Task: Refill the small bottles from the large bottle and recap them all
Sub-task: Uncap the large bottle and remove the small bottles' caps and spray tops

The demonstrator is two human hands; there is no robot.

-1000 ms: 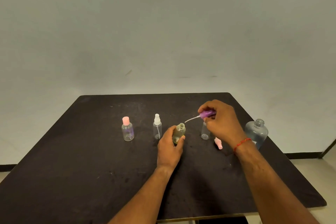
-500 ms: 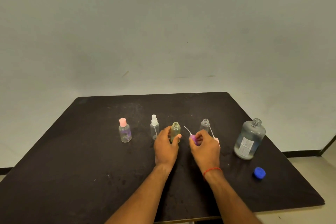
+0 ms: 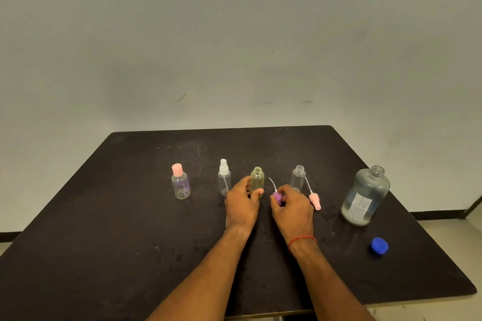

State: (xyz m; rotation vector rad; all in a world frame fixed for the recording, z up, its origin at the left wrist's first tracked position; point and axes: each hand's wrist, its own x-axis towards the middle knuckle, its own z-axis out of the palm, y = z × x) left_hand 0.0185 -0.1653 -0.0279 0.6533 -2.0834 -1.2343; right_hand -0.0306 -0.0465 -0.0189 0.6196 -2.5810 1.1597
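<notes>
Yellowish bottle, uncapped, is gripped by the left hand; purple sprayer at its 3 o'clock is pinched by the right hand — refilling and recapping judged undone.

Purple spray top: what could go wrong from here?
The purple spray top in the right hand is close to the pink spray top; they may get swapped. The yellowish bottle in the left hand is open and could tip. The large bottle stands uncapped; a bump would spill it.

Purple sprayer, blue cap (black table)
</notes>
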